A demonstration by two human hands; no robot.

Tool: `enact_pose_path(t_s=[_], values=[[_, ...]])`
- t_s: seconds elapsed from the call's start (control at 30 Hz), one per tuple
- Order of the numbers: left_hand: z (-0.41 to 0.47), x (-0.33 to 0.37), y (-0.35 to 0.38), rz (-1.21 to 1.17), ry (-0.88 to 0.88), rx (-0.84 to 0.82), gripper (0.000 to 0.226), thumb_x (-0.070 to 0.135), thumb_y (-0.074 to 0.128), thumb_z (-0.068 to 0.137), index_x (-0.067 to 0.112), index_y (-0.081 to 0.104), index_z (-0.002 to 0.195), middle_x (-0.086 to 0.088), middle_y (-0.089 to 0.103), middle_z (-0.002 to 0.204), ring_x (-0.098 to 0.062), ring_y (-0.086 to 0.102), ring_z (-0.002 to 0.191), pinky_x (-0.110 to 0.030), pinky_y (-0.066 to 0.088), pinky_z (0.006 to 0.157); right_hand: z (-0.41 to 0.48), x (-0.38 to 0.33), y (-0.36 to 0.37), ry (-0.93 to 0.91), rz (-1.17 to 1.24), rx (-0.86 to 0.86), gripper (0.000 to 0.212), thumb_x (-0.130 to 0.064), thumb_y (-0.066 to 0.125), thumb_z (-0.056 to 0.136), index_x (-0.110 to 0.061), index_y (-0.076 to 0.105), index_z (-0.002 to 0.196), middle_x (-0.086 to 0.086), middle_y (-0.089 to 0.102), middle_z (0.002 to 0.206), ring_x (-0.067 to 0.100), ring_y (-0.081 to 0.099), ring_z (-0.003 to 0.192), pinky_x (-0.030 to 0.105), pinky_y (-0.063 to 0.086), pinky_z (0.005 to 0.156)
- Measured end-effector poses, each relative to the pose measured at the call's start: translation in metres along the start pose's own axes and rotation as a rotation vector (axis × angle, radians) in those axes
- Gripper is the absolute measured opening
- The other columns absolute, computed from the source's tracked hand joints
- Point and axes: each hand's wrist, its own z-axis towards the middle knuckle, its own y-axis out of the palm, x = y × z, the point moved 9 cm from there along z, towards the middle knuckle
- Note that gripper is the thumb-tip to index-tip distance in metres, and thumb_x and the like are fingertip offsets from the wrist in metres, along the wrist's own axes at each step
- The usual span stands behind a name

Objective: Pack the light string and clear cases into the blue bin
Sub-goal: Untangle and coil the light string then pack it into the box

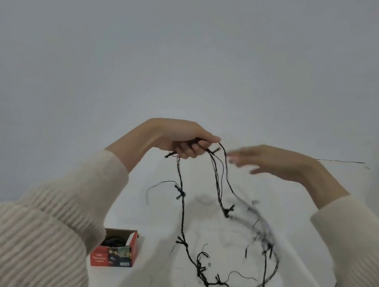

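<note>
A dark light string (182,212) with small bulbs hangs in loops above a white table (160,278). My left hand (182,139) is raised and grips several gathered strands of it, fingers curled round them. The rest of the string trails down and lies tangled on the table at the lower right. My right hand (273,160) is blurred, held beside the left with fingers straight and nothing in it. No blue bin or clear cases are in view.
A small red cardboard box (115,250) for LED lights stands open on the table at the lower left, with something dark inside. A plain pale wall fills the upper part of the view. Cream knitted sleeves cover both my arms.
</note>
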Motion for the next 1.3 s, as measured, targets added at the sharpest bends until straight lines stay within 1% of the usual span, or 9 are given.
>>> enact_pose_path(t_s=[0.1, 0.33, 0.53, 0.77, 0.93, 1.0, 1.07, 1.13, 1.3], values=[[0.003, 0.008, 0.015, 0.094, -0.01, -0.056, 0.042, 0.032, 0.043, 0.096, 0.02, 0.033, 0.057, 0.008, 0.029, 0.049, -0.008, 0.016, 0.041, -0.019, 0.013, 0.043, 0.007, -0.042, 0.013, -0.213, 0.34, -0.036, 0.04, -0.039, 0.06, 0.081, -0.01, 0.067, 0.108, 0.004, 0.069, 0.104, 0.019, 0.065, 0.102, 0.038, 0.048, 0.096], [0.002, -0.004, 0.008, 0.004, 0.001, -0.038, 0.043, 0.039, 0.047, 0.095, 0.021, 0.04, 0.057, 0.007, 0.03, 0.052, -0.009, 0.018, 0.042, -0.018, 0.016, 0.041, 0.008, -0.037, 0.01, -0.17, 0.302, -0.03, 0.02, -0.022, 0.062, 0.086, -0.008, 0.067, 0.073, 0.008, 0.057, 0.059, 0.025, 0.066, 0.069, 0.038, 0.053, 0.086], [0.002, -0.013, 0.007, -0.227, -0.008, -0.08, 0.07, 0.07, 0.025, 0.087, 0.012, 0.061, 0.073, 0.002, 0.045, 0.055, -0.012, 0.035, 0.044, -0.02, 0.031, 0.046, 0.003, -0.039, -0.009, -0.401, 0.776, 0.022, 0.019, -0.026, 0.07, 0.079, -0.012, 0.062, 0.069, 0.004, 0.065, 0.091, 0.021, 0.061, 0.1, 0.051, 0.046, 0.099], [0.008, -0.026, -0.005, -0.318, -0.005, -0.019, 0.079, 0.064, 0.021, 0.092, 0.004, 0.071, 0.09, -0.005, 0.069, 0.074, -0.015, 0.058, 0.056, -0.022, 0.047, 0.055, -0.009, -0.048, -0.015, -0.645, 1.202, -0.028, 0.021, -0.037, 0.081, 0.064, -0.022, 0.066, 0.067, 0.011, 0.063, 0.113, 0.029, 0.054, 0.12, 0.057, 0.043, 0.097], [0.01, -0.01, -0.002, -0.416, 0.12, 0.051, 0.05, 0.044, 0.037, 0.097, 0.007, 0.07, 0.089, -0.004, 0.069, 0.076, -0.013, 0.049, 0.051, -0.019, 0.043, 0.052, 0.004, -0.043, 0.007, -0.437, 0.844, -0.04, 0.026, -0.043, 0.073, 0.069, -0.02, 0.069, 0.08, 0.01, 0.064, 0.117, 0.028, 0.055, 0.119, 0.055, 0.041, 0.101], [0.008, 0.001, -0.009, -0.399, 0.19, 0.12, 0.031, 0.033, 0.047, 0.096, 0.012, 0.069, 0.089, 0.0, 0.063, 0.074, -0.011, 0.044, 0.055, -0.017, 0.041, 0.051, 0.01, -0.036, 0.02, -0.321, 0.706, -0.074, 0.021, -0.035, 0.068, 0.077, -0.015, 0.069, 0.084, 0.009, 0.066, 0.103, 0.029, 0.064, 0.102, 0.048, 0.049, 0.094], [0.007, 0.006, -0.015, -0.295, 0.22, 0.158, 0.013, 0.021, 0.054, 0.093, 0.018, 0.067, 0.094, 0.003, 0.057, 0.07, -0.009, 0.039, 0.054, -0.015, 0.037, 0.048, 0.009, -0.037, 0.017, -0.273, 0.72, -0.041, 0.015, -0.026, 0.063, 0.081, -0.014, 0.068, 0.074, 0.005, 0.059, 0.073, 0.017, 0.059, 0.065, 0.027, 0.056, 0.064], [0.005, -0.002, -0.014, -0.207, 0.202, 0.104, 0.011, 0.013, 0.055, 0.092, 0.018, 0.063, 0.097, 0.004, 0.054, 0.063, -0.008, 0.034, 0.047, -0.016, 0.034, 0.047, 0.006, -0.038, -0.007, -0.279, 0.838, 0.068, 0.017, -0.022, 0.06, 0.079, -0.015, 0.065, 0.065, -0.005, 0.041, 0.055, 0.005, 0.033, 0.046, 0.012, 0.029, 0.04], [0.008, -0.042, 0.004, 0.03, 0.097, -0.023, 0.013, 0.02, 0.056, 0.093, 0.014, 0.067, 0.089, 0.004, 0.051, 0.06, -0.009, 0.048, 0.055, -0.02, 0.047, 0.064, -0.003, -0.029, -0.051, -0.307, 0.907, 0.282, 0.018, -0.022, 0.056, 0.082, -0.015, 0.058, 0.066, -0.007, 0.029, 0.052, 0.005, 0.02, 0.045, 0.017, 0.011, 0.042]])
